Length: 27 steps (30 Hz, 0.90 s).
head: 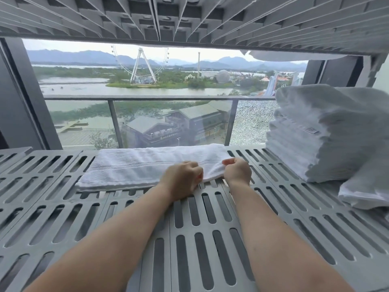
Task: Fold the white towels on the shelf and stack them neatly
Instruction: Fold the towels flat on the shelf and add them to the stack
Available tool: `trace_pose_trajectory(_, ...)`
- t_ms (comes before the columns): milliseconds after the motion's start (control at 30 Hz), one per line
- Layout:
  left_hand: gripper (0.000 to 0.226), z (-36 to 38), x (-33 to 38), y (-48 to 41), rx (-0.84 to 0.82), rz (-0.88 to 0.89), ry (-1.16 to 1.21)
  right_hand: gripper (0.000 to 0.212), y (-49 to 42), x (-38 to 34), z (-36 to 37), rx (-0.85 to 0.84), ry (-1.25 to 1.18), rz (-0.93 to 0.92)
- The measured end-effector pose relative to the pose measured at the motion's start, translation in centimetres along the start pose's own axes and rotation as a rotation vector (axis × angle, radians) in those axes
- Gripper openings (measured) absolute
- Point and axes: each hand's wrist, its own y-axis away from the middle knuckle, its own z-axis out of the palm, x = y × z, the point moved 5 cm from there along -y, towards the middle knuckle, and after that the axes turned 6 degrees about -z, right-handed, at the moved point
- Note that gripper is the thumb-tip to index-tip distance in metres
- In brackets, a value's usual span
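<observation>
A white towel (147, 165) lies folded into a long strip across the slotted grey shelf (52, 207), running left to right. My left hand (182, 179) and my right hand (237, 171) both pinch its near right end, fingers curled round the cloth, a hand's width apart. A tall stack of folded white towels (320, 131) stands at the right of the shelf. Below its near edge lies another white towel (366, 192), loosely folded.
The upper shelf's slotted underside (189, 17) hangs low overhead, with white cloth (290, 55) drooping from its far right edge. Behind the shelf is a window onto a balcony rail. Bare shelf lies to the left and in front of the strip.
</observation>
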Motion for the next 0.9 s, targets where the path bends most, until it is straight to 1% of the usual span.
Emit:
trace_pose_trajectory(33, 0.009, 0.4, -0.1, 0.1, -0.078, -0.013, 0.022, 0.040, 0.0, 0.1, 0.0, 0.001, -0.014, 0.007)
trace_pose_trajectory(100, 0.008, 0.7, -0.5, 0.0, -0.129, -0.049, 0.064, 0.041, 0.0, 0.3, 0.0, 0.002, -0.058, 0.024)
trace_pose_trajectory(233, 0.022, 0.9, -0.2, -0.2, -0.120, -0.136, 0.055, 0.042, 0.3, 0.3, -0.5, 0.059, -0.157, 0.030)
trace_pose_trajectory(300, 0.020, 1.1, 0.3, -0.4, -0.087, -0.158, 0.009, 0.043, 0.5, 0.2, -1.0, 0.116, -0.187, 0.048)
trace_pose_trajectory(400, 0.014, 1.1, 1.5, -0.6, -0.064, -0.089, -0.109, 0.047, 0.7, 0.3, -1.3, 0.165, -0.254, 0.135)
trace_pose_trajectory(433, 0.012, 1.1, 1.8, -0.6, -0.065, -0.071, -0.155, 0.044, 0.6, 0.5, -1.3, 0.161, -0.295, 0.167)
trace_pose_trajectory(533, 0.010, 1.0, 2.2, -0.6, -0.077, -0.071, -0.211, 0.023, 0.1, 1.0, -0.9, 0.119, -0.363, 0.225)
trace_pose_trajectory(667, 0.012, 0.9, 2.0, -0.5, -0.073, -0.112, -0.157, 0.030, -0.3, 0.9, -0.2, 0.107, -0.277, 0.126)
trace_pose_trajectory(767, 0.017, 0.8, 1.7, -0.4, -0.071, -0.149, -0.069, 0.041, 0.1, -0.1, 0.6, 0.051, -0.101, 0.059)
trace_pose_trajectory(833, 0.017, 0.7, 1.4, -0.3, -0.078, -0.187, 0.023, 0.038, 0.2, -0.4, 1.0, 0.019, -0.003, 0.047)
trace_pose_trajectory(900, 0.012, 0.4, 1.1, -0.1, -0.097, -0.210, 0.126, 0.035, 0.1, -0.3, 0.9, 0.034, 0.030, 0.033)
